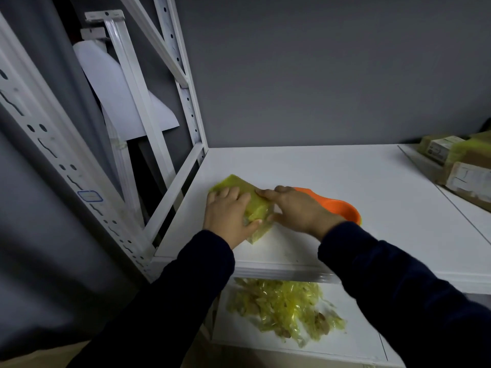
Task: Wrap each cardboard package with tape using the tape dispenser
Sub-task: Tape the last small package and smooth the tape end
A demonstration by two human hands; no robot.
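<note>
A cardboard package [253, 201] covered in yellow tape lies on the white shelf [345, 181], near its left front corner. My left hand [228, 213] grips the package from the left, fingers over its top and thumb along its near side. My right hand [295, 209] touches the package's right end with a straight forefinger on top and the thumb against the side. The orange tape dispenser [342, 207] lies on the shelf just behind my right hand, partly hidden by it.
Several more taped and labelled packages [462, 166] are stacked at the far right of the shelf. A heap of crumpled yellow tape scraps [284, 306] lies on the lower shelf below. White metal rack posts [186, 102] stand on the left.
</note>
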